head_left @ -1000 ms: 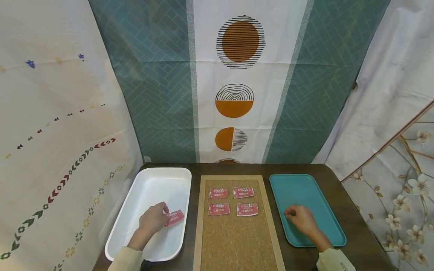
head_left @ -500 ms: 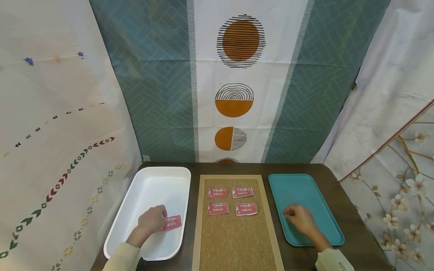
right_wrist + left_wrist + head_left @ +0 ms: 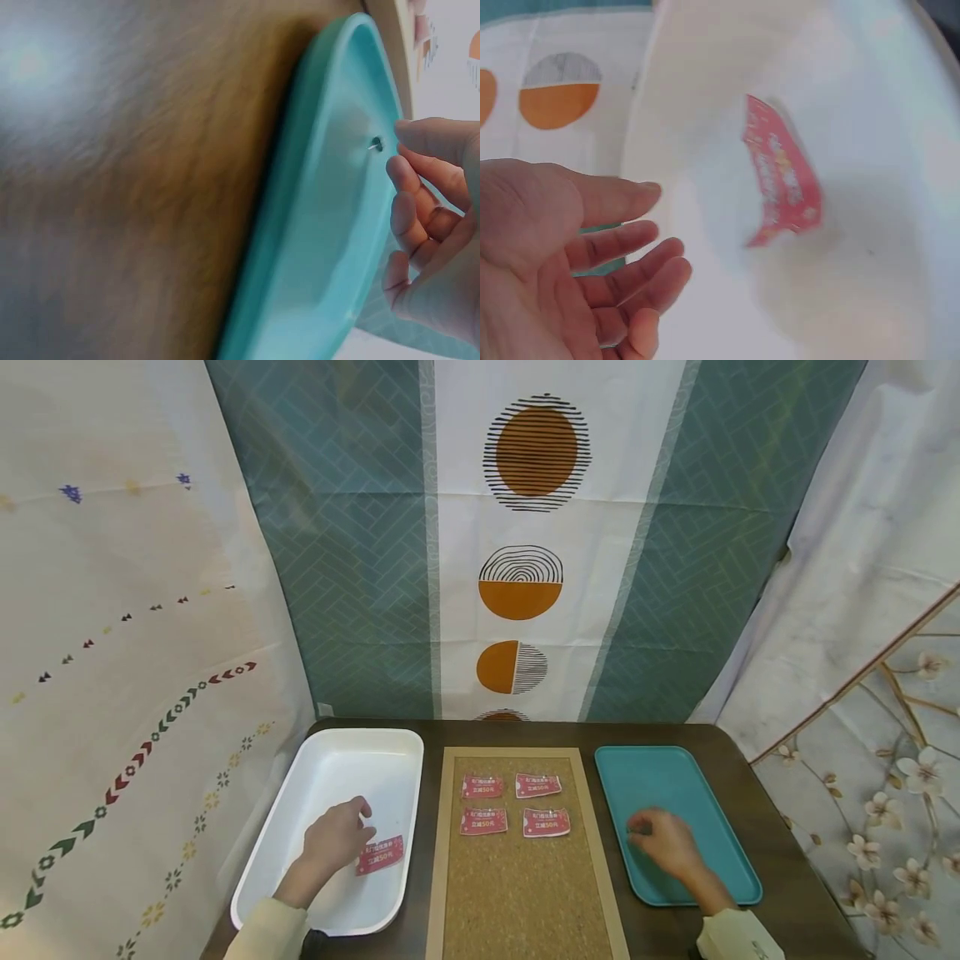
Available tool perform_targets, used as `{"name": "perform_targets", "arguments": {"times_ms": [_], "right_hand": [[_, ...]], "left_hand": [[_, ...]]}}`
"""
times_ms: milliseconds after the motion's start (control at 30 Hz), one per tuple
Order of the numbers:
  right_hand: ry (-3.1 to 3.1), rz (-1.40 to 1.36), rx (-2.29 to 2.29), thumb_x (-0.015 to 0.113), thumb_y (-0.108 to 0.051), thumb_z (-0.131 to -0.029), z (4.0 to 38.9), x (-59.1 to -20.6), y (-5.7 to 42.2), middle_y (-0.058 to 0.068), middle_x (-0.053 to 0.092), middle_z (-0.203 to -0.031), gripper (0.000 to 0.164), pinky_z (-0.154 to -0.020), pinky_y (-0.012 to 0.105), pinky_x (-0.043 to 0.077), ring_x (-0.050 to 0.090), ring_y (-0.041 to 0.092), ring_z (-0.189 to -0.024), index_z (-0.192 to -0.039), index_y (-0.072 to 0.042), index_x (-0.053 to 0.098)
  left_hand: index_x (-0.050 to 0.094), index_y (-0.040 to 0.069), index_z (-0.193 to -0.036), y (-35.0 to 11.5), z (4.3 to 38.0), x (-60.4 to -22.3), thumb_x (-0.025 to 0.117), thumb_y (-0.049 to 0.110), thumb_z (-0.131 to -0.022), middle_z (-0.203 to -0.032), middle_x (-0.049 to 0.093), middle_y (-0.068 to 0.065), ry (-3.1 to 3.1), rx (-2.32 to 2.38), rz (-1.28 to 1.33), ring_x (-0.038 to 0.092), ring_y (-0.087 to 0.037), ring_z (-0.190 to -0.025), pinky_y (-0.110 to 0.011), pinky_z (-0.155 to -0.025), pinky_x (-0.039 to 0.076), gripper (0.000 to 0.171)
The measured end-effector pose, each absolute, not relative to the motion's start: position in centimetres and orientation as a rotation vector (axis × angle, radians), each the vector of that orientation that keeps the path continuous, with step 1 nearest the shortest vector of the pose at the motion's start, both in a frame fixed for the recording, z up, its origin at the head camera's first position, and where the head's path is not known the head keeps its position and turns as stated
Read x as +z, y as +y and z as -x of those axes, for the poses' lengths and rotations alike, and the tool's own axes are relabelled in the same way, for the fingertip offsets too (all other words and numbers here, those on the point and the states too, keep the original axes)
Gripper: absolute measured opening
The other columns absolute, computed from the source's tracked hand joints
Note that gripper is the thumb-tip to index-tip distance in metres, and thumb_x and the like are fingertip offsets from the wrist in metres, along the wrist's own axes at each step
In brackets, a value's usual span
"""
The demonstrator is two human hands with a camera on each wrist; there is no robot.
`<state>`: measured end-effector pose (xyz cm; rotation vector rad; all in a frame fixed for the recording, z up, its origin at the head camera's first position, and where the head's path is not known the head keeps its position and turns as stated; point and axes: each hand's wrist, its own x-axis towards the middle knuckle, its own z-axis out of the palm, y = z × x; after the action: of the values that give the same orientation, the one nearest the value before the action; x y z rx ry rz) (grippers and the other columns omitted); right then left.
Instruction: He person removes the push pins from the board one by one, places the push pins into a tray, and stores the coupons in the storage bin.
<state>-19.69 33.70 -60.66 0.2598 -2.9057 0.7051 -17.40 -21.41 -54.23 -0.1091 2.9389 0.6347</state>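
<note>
A red coupon (image 3: 379,855) with Chinese print and a "50" lies in the white tray (image 3: 345,739), its ends curling up in the left wrist view. My left hand (image 3: 333,837) is just left of the coupon, fingers loosely bent and holding nothing; a gap separates them from the paper. Over the teal tray (image 3: 690,777) hovers my right hand (image 3: 667,845), thumb and index finger close together. A small dark pushpin (image 3: 376,143) sits on the teal tray, just beyond those fingertips in the right wrist view. Nothing shows between the fingers.
Between the trays a wood-framed cork board (image 3: 525,893) bears several red coupons (image 3: 483,821) in two rows near its far end. All stand on a dark brown table (image 3: 727,760). Patterned cloths (image 3: 360,568) hang behind and at both sides.
The left hand first held the coupon raised, lowered it toward the tray, and has now let go, drawing slightly up and away. The right hand has hardly moved.
</note>
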Motion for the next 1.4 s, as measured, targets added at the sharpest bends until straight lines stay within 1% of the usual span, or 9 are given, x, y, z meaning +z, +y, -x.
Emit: {"name": "perform_targets", "arguments": {"times_ms": [100, 200, 300, 433, 667, 800, 967, 1200, 1400], "right_hand": [[-2.87, -0.275, 0.689, 0.082, -0.015, -0.073, 19.9, -60.2, 33.2, -0.003, 0.07, -0.085, 0.018, -0.068, 0.042, 0.05, 0.067, 0.021, -0.08, -0.09, -0.014, 0.075], [-2.824, -0.289, 0.683, 0.082, -0.013, -0.072, 20.2, -59.6, 32.4, -0.003, 0.07, -0.083, 0.018, -0.063, 0.038, 0.049, 0.065, 0.017, -0.074, -0.089, -0.014, 0.076], [-2.806, -0.308, 0.691, 0.082, -0.014, -0.074, 20.4, -59.1, 31.5, -0.004, 0.069, -0.081, 0.017, -0.058, 0.032, 0.046, 0.061, 0.011, -0.068, -0.09, -0.013, 0.076], [-2.839, -0.328, 0.739, 0.08, -0.015, -0.078, 20.7, -58.6, 30.0, -0.006, 0.069, -0.082, 0.015, -0.058, 0.029, 0.044, 0.057, 0.007, -0.066, -0.092, -0.015, 0.076], [-2.837, -0.386, 0.883, 0.077, -0.013, -0.082, 21.7, -58.0, 27.5, -0.008, 0.067, -0.08, 0.008, -0.059, 0.028, 0.044, 0.053, 0.007, -0.066, -0.09, -0.012, 0.074], [-2.827, -0.406, 0.916, 0.077, -0.014, -0.083, 22.2, -57.9, 26.4, -0.009, 0.067, -0.079, 0.007, -0.06, 0.026, 0.045, 0.053, 0.006, -0.067, -0.089, -0.014, 0.073], [-2.829, -0.409, 0.949, 0.077, -0.015, -0.083, 22.7, -57.8, 25.3, -0.01, 0.065, -0.081, 0.006, -0.06, 0.026, 0.046, 0.053, 0.008, -0.068, -0.088, -0.014, 0.075], [-2.821, -0.44, 0.961, 0.077, -0.016, -0.084, 23.1, -57.2, 23.4, -0.009, 0.064, -0.079, 0.006, -0.056, 0.026, 0.043, 0.051, 0.007, -0.064, -0.088, -0.013, 0.075], [-2.824, -0.415, 0.978, 0.078, -0.016, -0.083, 23.2, -57.4, 22.2, -0.008, 0.064, -0.078, 0.005, -0.057, 0.025, 0.044, 0.052, 0.006, -0.064, -0.087, -0.013, 0.075]], "left_hand": [[0.064, 0.007, -0.109, -20.8, 17.6, -53.5, 0.076, 0.022, -0.083, -0.087, 0.067, -0.007, 3.006, 0.688, 0.1, 0.057, -0.016, -0.063, -0.03, -0.052, 0.045, 0.031], [0.065, 0.009, -0.108, -20.1, 17.9, -53.2, 0.076, 0.022, -0.084, -0.092, 0.069, -0.008, 3.067, 0.727, 0.073, 0.06, -0.016, -0.067, -0.03, -0.053, 0.047, 0.03], [0.066, 0.009, -0.107, -19.4, 18.3, -53.2, 0.076, 0.022, -0.084, -0.091, 0.069, -0.006, 3.092, 0.742, 0.039, 0.06, -0.016, -0.069, -0.031, -0.055, 0.048, 0.028], [0.066, 0.01, -0.105, -18.5, 18.6, -53.3, 0.076, 0.02, -0.084, -0.089, 0.069, -0.005, 3.091, 0.744, -0.006, 0.061, -0.016, -0.07, -0.032, -0.057, 0.048, 0.026], [0.067, 0.013, -0.106, -16.9, 19.2, -53.8, 0.076, 0.02, -0.084, -0.09, 0.069, -0.003, 3.092, 0.804, -0.083, 0.061, -0.015, -0.073, -0.031, -0.06, 0.051, 0.025], [0.066, 0.014, -0.105, -15.8, 19.6, -53.6, 0.075, 0.02, -0.084, -0.088, 0.068, -0.002, 3.083, 0.834, -0.11, 0.059, -0.013, -0.071, -0.03, -0.059, 0.05, 0.023], [0.065, 0.014, -0.105, -14.2, 19.9, -53.4, 0.074, 0.021, -0.086, -0.087, 0.066, 0.0, 3.059, 0.878, -0.186, 0.056, -0.011, -0.068, -0.027, -0.057, 0.047, 0.022], [0.066, 0.012, -0.103, -12.6, 20.2, -54.0, 0.072, 0.02, -0.088, -0.081, 0.063, 0.003, 3.055, 0.907, -0.253, 0.054, -0.009, -0.066, -0.026, -0.055, 0.045, 0.018], [0.065, 0.007, -0.107, -11.5, 20.2, -54.5, 0.07, 0.017, -0.088, -0.08, 0.06, 0.002, 2.994, 0.991, -0.245, 0.053, -0.011, -0.063, -0.026, -0.051, 0.044, 0.022]]}}
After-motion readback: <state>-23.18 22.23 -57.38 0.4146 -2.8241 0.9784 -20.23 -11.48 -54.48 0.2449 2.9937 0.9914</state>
